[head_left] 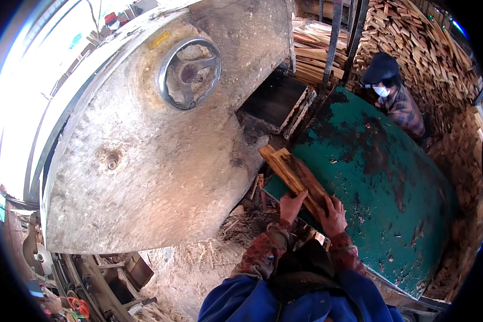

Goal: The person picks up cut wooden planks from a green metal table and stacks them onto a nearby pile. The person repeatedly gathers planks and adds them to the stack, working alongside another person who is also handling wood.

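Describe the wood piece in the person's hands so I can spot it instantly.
Start at the big green table. At its near-left edge, the left hand and right hand hold a split wood block. It alone lies there; other wood is stacked behind.

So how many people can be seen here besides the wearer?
1: a masked person in a dark cap stands at the far side of the green table, by the stacked wood. Others may be hidden behind the machine.

We see the left hand and the right hand both gripping a rough wooden block on the worn green table, beside a big dusty saw housing with a handwheel
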Tool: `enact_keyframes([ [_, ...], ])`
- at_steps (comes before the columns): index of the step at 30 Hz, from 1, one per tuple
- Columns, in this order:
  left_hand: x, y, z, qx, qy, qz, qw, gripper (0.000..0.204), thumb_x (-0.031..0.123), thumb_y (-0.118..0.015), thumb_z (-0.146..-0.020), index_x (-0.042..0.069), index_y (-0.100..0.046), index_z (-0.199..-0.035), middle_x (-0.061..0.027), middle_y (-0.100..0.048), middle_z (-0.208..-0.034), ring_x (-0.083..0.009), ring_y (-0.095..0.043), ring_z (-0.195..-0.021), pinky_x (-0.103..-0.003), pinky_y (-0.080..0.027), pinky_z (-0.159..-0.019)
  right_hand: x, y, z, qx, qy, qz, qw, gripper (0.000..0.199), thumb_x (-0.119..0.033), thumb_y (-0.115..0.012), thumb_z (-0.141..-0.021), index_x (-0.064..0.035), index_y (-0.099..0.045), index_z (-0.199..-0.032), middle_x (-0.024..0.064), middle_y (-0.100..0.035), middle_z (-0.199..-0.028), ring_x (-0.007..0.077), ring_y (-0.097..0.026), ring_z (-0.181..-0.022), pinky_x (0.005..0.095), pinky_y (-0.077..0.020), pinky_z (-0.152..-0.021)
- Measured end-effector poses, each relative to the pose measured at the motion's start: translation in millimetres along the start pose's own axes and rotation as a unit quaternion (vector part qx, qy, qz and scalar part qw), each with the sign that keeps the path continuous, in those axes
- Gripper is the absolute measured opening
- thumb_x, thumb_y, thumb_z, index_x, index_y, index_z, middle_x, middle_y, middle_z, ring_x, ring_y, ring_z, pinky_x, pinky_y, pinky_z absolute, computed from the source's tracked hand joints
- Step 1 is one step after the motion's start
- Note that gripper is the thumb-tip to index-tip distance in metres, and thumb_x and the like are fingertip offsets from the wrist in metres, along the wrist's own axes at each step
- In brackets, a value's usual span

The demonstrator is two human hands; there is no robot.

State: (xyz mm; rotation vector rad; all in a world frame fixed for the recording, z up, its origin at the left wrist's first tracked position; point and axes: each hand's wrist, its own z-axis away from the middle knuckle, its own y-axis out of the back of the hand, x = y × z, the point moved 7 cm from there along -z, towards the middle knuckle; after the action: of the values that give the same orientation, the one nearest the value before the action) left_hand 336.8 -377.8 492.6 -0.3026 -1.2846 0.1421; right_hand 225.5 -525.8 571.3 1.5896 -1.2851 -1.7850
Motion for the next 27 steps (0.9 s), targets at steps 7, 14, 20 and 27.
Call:
enact_keyframes([
  [7, 15, -3, 4, 0.020, -0.043, -0.002, 0.999, 0.031, 0.017, -0.077, -0.085, -0.006, -0.067, -0.103, -0.0050, -0.070, -0.095, -0.0103, -0.062, -0.083, -0.028, -0.052, -0.070, -1, 2, 1, 0.001, 0.006, 0.016, 1.000, 0.055, -0.025, -0.068, -0.086, -0.0140, -0.051, -0.137, 0.0171, -0.050, -0.132, 0.0380, -0.048, -0.122, 0.0493, -0.0397, -0.099],
  [14, -11, 5, -2, 0.019, 0.011, -0.066, 0.998, 0.037, 0.025, -0.078, -0.084, -0.007, -0.068, -0.097, -0.0040, -0.069, -0.085, -0.0090, -0.061, -0.077, -0.028, -0.051, -0.064, 6, 0, 1, 0.015, 0.025, 0.006, 1.000, 0.058, -0.025, -0.068, -0.084, -0.0109, -0.050, -0.138, 0.0183, -0.050, -0.133, 0.0391, -0.048, -0.120, 0.0505, -0.0398, -0.099],
  [20, -21, 8, -6, 0.013, 0.022, -0.021, 0.999, 0.033, 0.021, -0.077, -0.084, -0.007, -0.068, -0.099, -0.0047, -0.070, -0.091, -0.0108, -0.062, -0.082, -0.028, -0.051, -0.070, 5, -2, 2, 0.008, 0.021, 0.001, 1.000, 0.059, -0.023, -0.069, -0.083, -0.0112, -0.050, -0.138, 0.0184, -0.049, -0.133, 0.0392, -0.048, -0.120, 0.0506, -0.0401, -0.099],
  [27, 10, -2, 3, 0.013, -0.016, -0.044, 0.999, 0.029, 0.014, -0.076, -0.085, -0.006, -0.068, -0.104, -0.0045, -0.069, -0.101, -0.0121, -0.062, -0.090, -0.029, -0.051, -0.079, 5, 1, 2, 0.009, 0.009, 0.001, 1.000, 0.057, -0.022, -0.069, -0.083, -0.0118, -0.052, -0.136, 0.0164, -0.050, -0.133, 0.0367, -0.048, -0.122, 0.0477, -0.0401, -0.101],
])
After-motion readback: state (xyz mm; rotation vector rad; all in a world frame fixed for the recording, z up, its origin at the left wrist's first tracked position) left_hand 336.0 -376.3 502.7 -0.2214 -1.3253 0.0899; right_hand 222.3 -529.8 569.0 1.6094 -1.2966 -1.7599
